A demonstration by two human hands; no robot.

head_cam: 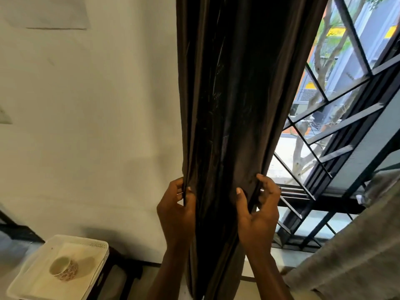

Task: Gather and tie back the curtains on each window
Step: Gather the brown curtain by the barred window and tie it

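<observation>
A dark brown curtain hangs in front of me, bunched into a narrow column at the window's left edge. My left hand pinches the curtain's left edge between thumb and fingers. My right hand grips the right edge, thumb in front and fingers curled behind the folds. Both hands hold the fabric at about sill height. No tie-back is visible.
A window with a black diagonal metal grille fills the right side. A grey curtain drapes across the lower right. At the lower left, a white tray holding a patterned cup rests on a dark stand. A pale wall lies to the left.
</observation>
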